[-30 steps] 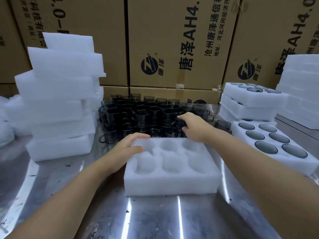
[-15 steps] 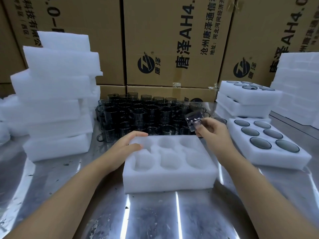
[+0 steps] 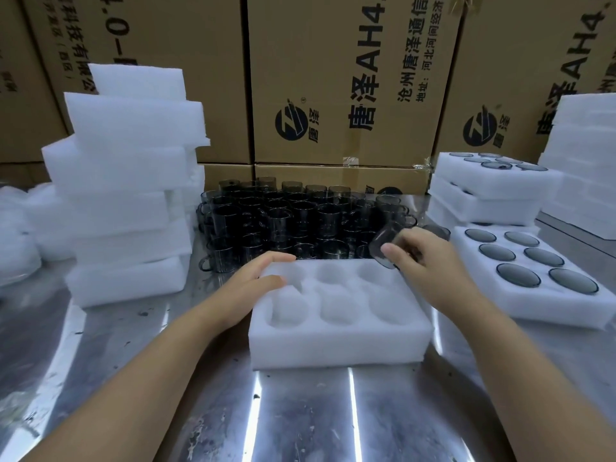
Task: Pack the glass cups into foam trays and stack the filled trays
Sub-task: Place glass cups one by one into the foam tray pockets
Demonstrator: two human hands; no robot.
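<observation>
A white foam tray (image 3: 336, 341) with several empty round pockets lies in front of me on the metal table. My left hand (image 3: 253, 281) rests flat on its far left corner, fingers apart. My right hand (image 3: 423, 261) grips a dark smoky glass cup (image 3: 383, 245), tilted on its side, just above the tray's far right pocket. Behind the tray stands a dense cluster of dark glass cups (image 3: 293, 218) with handles. A filled tray (image 3: 540, 288) with cups seated in its pockets lies to the right.
A tall pile of empty foam trays (image 3: 126, 195) stands at the left. Stacked filled trays (image 3: 490, 191) and more foam (image 3: 586, 161) stand at the right. Cardboard boxes (image 3: 350, 81) wall off the back. The shiny metal table (image 3: 300, 411) stretches toward me.
My right hand lifted a cup out of the cluster and carried it toward me and down, tilting it over the tray's far right pocket. My left hand has stayed on the tray.
</observation>
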